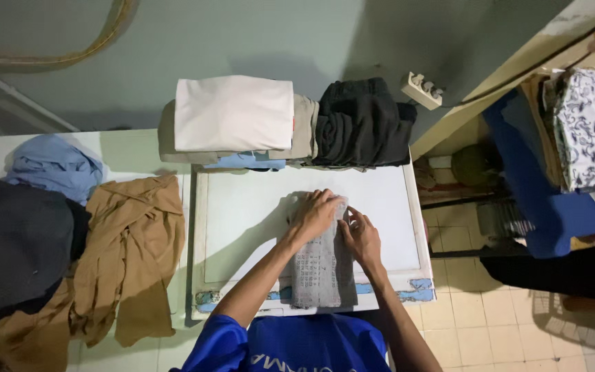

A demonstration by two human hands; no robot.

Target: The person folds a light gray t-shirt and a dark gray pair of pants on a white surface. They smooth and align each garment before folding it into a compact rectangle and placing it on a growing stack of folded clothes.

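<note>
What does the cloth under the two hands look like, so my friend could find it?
Find the white table in the middle, with folded stacks along its far edge. At its near edge lies a narrow grey cloth, folded long, with the left hand and right hand pressing its far end. It alone is grey with rows of tiny faded marks.

both bare forearms reach up from bottom centre. left hand (pixel 316 215) lies palm down, fingers curled forward. right hand (pixel 361 236) sits just beside it, fingers flat, thumb touching left.
</note>
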